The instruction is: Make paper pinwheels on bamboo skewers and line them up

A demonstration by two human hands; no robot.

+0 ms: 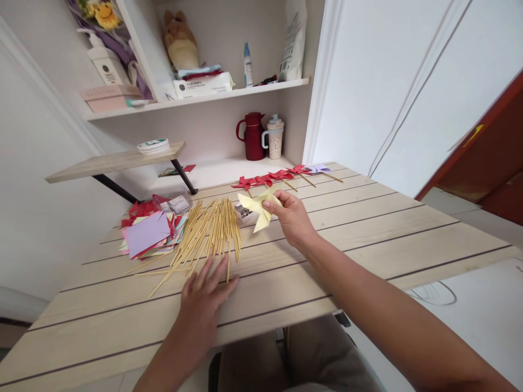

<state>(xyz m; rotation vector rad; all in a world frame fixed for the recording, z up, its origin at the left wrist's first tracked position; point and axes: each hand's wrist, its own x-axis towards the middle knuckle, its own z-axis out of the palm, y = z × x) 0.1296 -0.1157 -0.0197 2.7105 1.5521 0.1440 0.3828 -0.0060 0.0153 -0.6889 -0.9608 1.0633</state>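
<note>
Counting a row of finished pinwheels (281, 175) on the surface (368, 228), we pinch an unstuck yellow pinwheel (257, 209) in our right hand (290, 215) while our left hand (204, 299) lies flat and open, holding nothing, by the sticks (208, 231), with plenty of paper squares (149, 234) left.

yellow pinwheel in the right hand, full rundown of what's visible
The yellow pinwheel is pale yellow folded paper, with pointed vanes spreading from a centre pinched by the right hand, thumb on top. No stick shows on it. It is held just above the wooden table, tilted, beside the pile of wooden sticks and over a small clear container whose contents are too small to tell. Whether it touches the container cannot be told.
</note>
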